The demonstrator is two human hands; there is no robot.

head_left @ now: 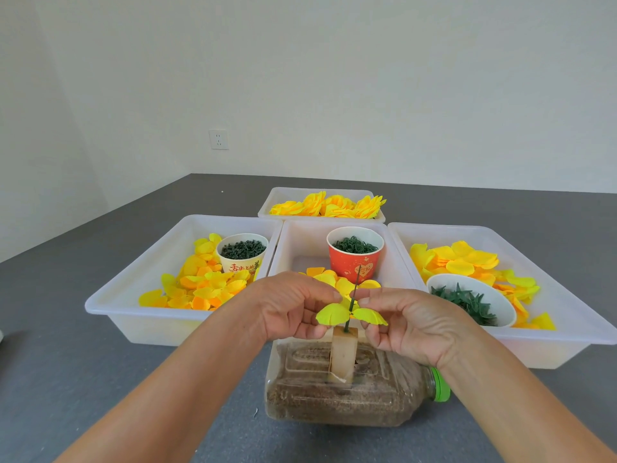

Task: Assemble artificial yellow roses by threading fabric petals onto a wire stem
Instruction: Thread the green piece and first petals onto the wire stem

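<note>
Plain white walls [334, 78] are meeting in a corner, a socket [219, 139] is sitting low, and even light is falling on the grey table [83, 379].

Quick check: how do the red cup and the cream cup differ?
The red cup stands in the middle tray; the cream cup stands in the left tray. The red cup holds brighter green curled rings; the cream cup's green pieces are darker. Both are upright paper cups, full, with yellow petals nearby.

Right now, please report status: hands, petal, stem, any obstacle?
Left hand and right hand both pinch yellow petal, threaded on wire stem. Stem upright in block. Nothing blocking.
</note>
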